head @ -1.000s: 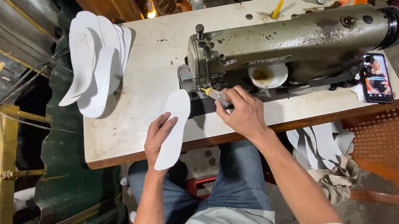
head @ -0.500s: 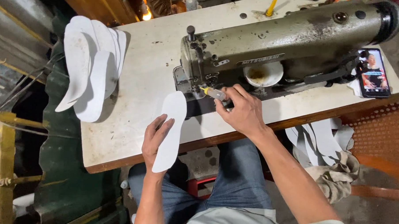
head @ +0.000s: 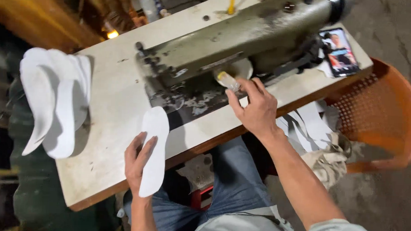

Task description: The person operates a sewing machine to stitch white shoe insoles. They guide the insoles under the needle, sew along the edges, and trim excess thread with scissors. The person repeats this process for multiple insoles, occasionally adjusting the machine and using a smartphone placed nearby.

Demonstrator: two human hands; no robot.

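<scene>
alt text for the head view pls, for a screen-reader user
A person's left hand presses a white foam shoe insole on a worn white table, while the right hand holds a small yellow-capped bottle beside an olive-green sewing machine. More white insoles overhang the table's left edge.

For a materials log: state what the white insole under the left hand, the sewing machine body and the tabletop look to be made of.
Insole: looks like thin white foam or fibreboard, matte; it overhangs the table edge without sagging.
Sewing machine: seemingly cast metal, olive paint, worn and grimy.
Tabletop: probably laminated board, pale and stained, with a brown wood-like edge.
</scene>
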